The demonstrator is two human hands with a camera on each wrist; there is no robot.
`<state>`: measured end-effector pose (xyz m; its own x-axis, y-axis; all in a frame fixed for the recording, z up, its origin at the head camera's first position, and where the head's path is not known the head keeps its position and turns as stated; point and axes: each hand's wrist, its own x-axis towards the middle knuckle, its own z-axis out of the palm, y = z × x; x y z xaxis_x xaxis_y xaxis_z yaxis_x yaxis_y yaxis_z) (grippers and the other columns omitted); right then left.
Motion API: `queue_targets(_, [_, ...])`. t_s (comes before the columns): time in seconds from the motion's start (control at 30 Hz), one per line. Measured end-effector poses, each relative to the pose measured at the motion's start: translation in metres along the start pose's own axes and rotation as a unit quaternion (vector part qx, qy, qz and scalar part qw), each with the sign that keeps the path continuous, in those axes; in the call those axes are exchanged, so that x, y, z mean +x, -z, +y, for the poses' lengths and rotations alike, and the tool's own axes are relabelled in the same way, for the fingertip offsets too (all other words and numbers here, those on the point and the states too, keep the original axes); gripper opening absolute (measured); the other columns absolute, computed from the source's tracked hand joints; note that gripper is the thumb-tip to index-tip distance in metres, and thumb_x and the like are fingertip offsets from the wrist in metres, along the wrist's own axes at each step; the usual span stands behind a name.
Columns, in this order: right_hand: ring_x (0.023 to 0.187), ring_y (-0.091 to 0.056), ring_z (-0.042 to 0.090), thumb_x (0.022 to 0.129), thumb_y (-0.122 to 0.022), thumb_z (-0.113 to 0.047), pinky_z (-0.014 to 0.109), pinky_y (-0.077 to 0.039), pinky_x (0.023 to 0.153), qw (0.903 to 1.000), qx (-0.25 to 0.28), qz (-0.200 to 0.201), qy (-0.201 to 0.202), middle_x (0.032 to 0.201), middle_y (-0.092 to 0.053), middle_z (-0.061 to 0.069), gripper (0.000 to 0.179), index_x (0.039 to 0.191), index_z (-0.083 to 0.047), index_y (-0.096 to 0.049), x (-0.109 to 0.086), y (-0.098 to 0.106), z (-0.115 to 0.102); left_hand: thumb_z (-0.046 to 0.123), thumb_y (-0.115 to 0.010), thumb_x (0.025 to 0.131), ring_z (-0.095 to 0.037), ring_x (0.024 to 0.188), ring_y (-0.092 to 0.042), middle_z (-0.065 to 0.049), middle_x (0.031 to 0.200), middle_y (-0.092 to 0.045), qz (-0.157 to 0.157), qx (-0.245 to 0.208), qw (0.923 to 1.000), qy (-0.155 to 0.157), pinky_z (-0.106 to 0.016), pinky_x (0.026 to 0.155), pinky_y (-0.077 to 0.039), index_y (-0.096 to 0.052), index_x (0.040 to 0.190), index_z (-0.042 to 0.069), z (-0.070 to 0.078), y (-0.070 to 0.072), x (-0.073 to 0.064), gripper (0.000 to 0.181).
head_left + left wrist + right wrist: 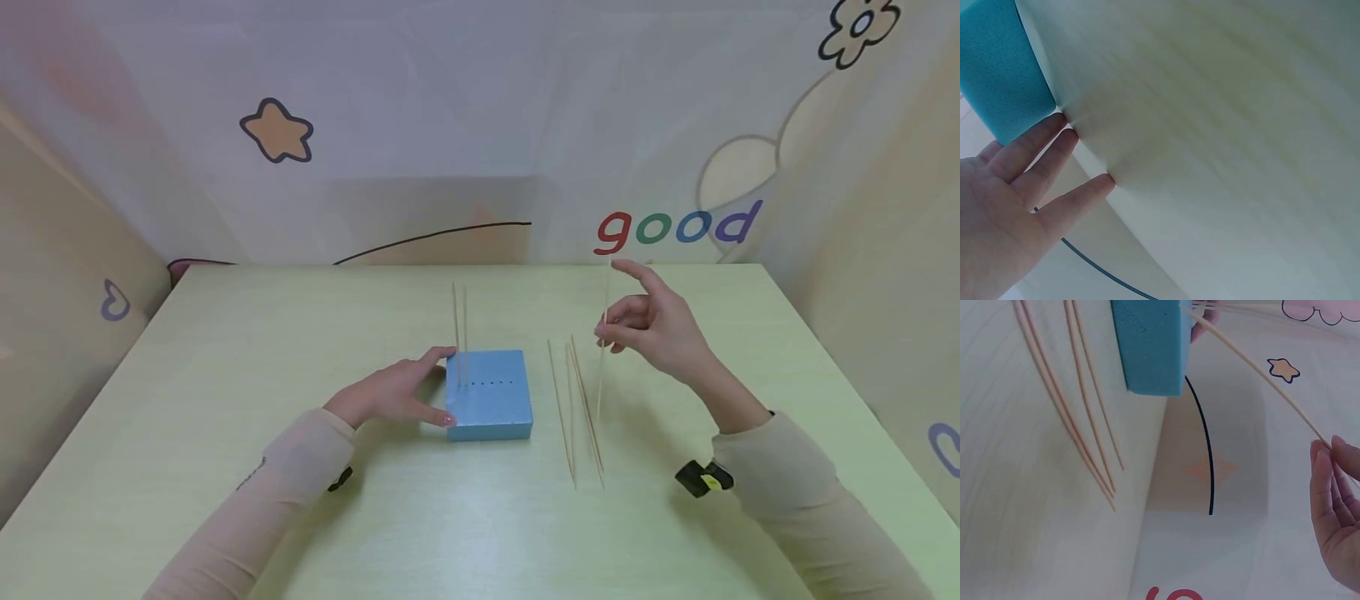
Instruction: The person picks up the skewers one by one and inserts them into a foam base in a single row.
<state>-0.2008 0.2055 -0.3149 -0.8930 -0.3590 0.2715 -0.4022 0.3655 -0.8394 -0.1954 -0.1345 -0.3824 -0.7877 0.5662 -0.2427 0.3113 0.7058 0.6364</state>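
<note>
A light-blue foam block (491,408) lies on the table, with a row of small holes across its top. Two thin wooden skewers (455,325) stand upright in its left end. My left hand (393,390) rests against the block's left side, thumb at the near corner and index finger at the far one. In the left wrist view, the other fingers (1054,209) are stretched out to the tabletop. To the right of the block, my right hand (660,329) pinches another skewer (1260,370) between thumb and fingers, index finger raised. That skewer hangs nearly upright in the head view.
Several loose skewers (559,402) lie on the pale table (225,358) between the block and my right hand. A printed curtain (420,108) with a star and the word "good" rises behind the table's far edge.
</note>
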Motion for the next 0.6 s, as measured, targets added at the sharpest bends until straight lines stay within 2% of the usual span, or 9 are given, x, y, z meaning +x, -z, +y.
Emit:
queue_targets(0.1, [0.065,-0.065,0.017,0.079,-0.066,0.005,0.027,-0.053,0.059,0.9997,0.0,0.012,0.02,0.08,-0.066,0.008,0.055,0.128,-0.001,-0.043,-0.001,-0.002,-0.007,0.045,-0.075,0.071,-0.026,0.127,-0.035,-0.01,0.14,-0.037,0.0,-0.001,1.0,-0.002,-0.044,0.102,-0.028,-0.015,0.144,0.019,0.0,0.001,0.0,0.098])
queue_targets(0.2, [0.064,-0.064,0.013,0.078,-0.065,0.008,0.025,-0.053,0.059,0.9991,0.005,0.02,0.038,0.079,-0.066,0.006,0.044,0.119,0.003,-0.05,-0.002,-0.005,-0.013,0.044,-0.075,0.071,-0.027,0.127,-0.035,-0.01,0.14,-0.037,-0.001,-0.002,1.0,-0.004,-0.045,0.102,-0.029,-0.016,0.144,0.018,0.0,0.0,0.001,0.098])
queue_targets(0.4, [0.065,-0.064,0.01,0.077,-0.066,0.009,0.022,-0.052,0.061,0.9969,0.0,0.031,0.072,0.079,-0.065,0.012,0.037,0.113,0.005,-0.055,-0.003,-0.009,-0.026,0.043,-0.075,0.071,-0.027,0.127,-0.034,-0.01,0.14,-0.037,0.0,0.001,1.0,-0.004,-0.046,0.102,-0.029,-0.016,0.144,0.016,-0.002,-0.002,0.001,0.098])
queue_targets(0.6, [0.069,-0.064,0.006,0.074,-0.068,0.011,0.018,-0.051,0.066,0.9911,-0.022,0.054,0.12,0.078,-0.066,0.01,0.032,0.105,0.005,-0.061,-0.001,-0.017,-0.039,0.044,-0.075,0.071,-0.027,0.126,-0.037,-0.011,0.139,-0.038,0.003,0.006,1.0,-0.003,-0.045,0.101,-0.031,-0.016,0.144,0.017,-0.001,-0.002,0.002,0.098])
